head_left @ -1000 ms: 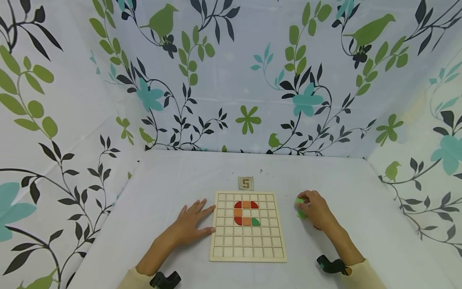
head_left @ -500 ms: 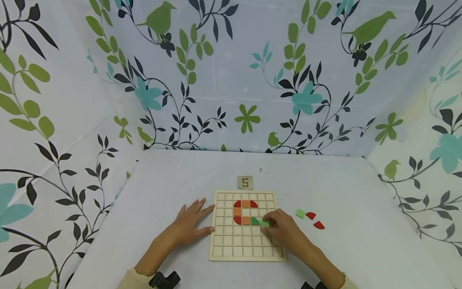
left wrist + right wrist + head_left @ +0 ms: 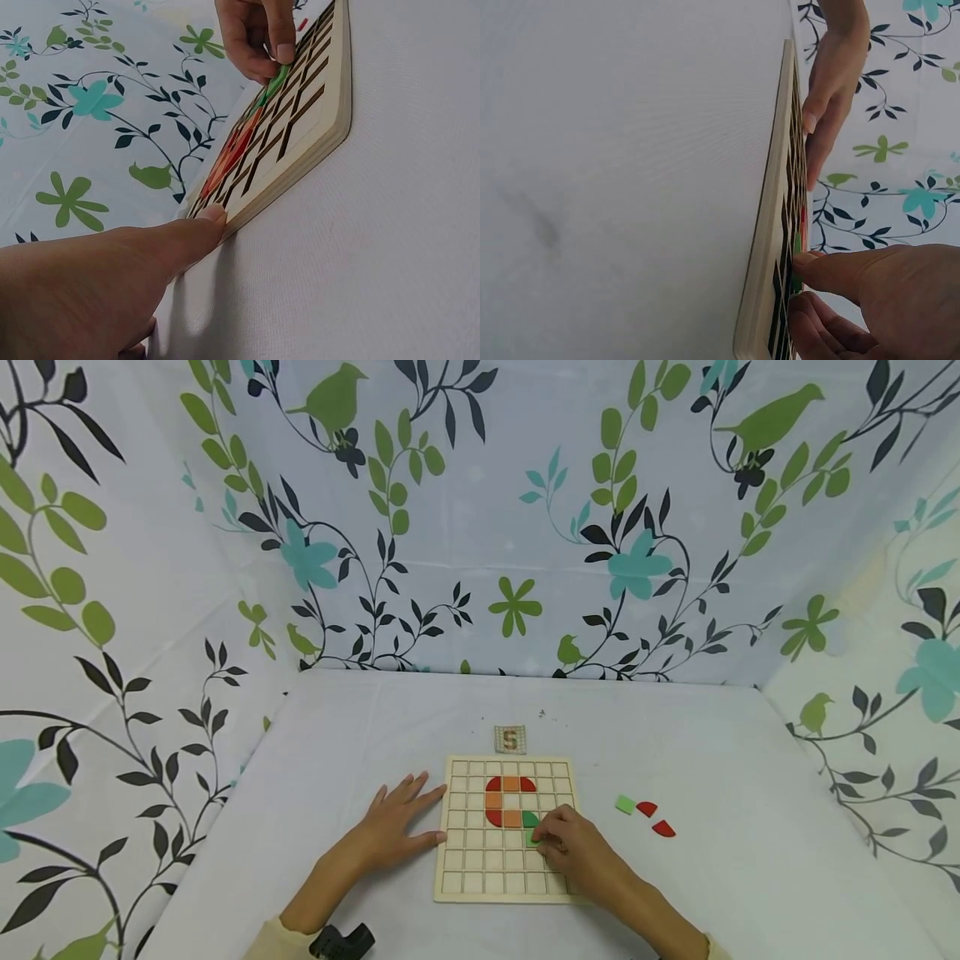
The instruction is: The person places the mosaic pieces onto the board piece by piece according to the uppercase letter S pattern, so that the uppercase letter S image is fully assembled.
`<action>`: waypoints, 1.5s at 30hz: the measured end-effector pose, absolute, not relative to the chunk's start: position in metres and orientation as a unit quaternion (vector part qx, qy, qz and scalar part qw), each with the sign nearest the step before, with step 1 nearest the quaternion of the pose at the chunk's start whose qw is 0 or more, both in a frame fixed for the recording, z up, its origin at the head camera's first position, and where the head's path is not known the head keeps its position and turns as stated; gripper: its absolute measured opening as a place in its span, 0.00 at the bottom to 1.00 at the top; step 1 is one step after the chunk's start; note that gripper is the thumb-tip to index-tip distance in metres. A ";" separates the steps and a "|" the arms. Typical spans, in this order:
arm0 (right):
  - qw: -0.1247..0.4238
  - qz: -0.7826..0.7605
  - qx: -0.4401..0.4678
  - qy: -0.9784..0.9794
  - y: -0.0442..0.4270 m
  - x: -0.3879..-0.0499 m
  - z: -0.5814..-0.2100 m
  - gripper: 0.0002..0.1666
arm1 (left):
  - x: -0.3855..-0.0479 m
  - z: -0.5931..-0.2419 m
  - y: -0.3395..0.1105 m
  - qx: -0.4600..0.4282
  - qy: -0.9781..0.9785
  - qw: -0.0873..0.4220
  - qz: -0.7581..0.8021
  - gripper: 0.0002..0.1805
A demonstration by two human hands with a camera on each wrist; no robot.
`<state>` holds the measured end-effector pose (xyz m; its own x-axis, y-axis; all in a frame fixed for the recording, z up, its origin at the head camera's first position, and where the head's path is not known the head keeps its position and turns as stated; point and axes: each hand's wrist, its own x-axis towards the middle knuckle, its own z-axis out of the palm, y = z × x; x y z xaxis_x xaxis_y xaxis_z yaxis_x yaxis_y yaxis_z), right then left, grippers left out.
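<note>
At the grid board (image 3: 476, 861), light-green tile (image 3: 530, 838) in right hand (image 3: 576, 845)

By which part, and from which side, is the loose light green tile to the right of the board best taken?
Probably by its near and far edges, coming from above: the loose light green tile is square and lies flat, so these edges look parallel. A red piece close to its right edge makes that side less convenient.

From here I have the board (image 3: 497, 883) midway across the tabletop (image 3: 675, 735), the card (image 3: 510, 740) behind it toward the far edge, three loose pieces (image 3: 647, 809) off the board's right edge, the left hand (image 3: 390, 831) at its left.
</note>
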<state>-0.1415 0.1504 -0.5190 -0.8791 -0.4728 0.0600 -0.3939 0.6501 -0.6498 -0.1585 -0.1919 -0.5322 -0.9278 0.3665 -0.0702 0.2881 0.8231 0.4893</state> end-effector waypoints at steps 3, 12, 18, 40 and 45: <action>0.044 -0.346 -0.250 0.903 0.152 -0.141 -0.520 0.07 | -0.158 -0.531 -0.192 0.172 0.951 0.082 0.245 0.41; 0.040 -0.330 -0.264 0.905 0.148 -0.141 -0.522 0.06 | -0.157 -0.532 -0.193 0.173 0.951 0.084 0.244 0.41; 0.038 -0.325 -0.239 0.914 0.158 -0.142 -0.519 0.05 | -0.157 -0.532 -0.192 0.173 0.949 0.085 0.249 0.41; -0.013 -0.248 -0.114 0.962 0.289 -0.144 -0.512 0.10 | -0.160 -0.530 -0.193 0.173 0.954 0.089 0.228 0.42; -0.016 -0.266 -0.103 0.958 0.286 -0.141 -0.514 0.06 | -0.159 -0.531 -0.192 0.172 0.952 0.089 0.237 0.42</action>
<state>-0.1413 0.2860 -0.5141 -0.9781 -0.1895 0.0863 -0.2069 0.8375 -0.5057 -0.1593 -0.1916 -0.5308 -0.9248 0.3700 -0.0884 0.2853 0.8283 0.4822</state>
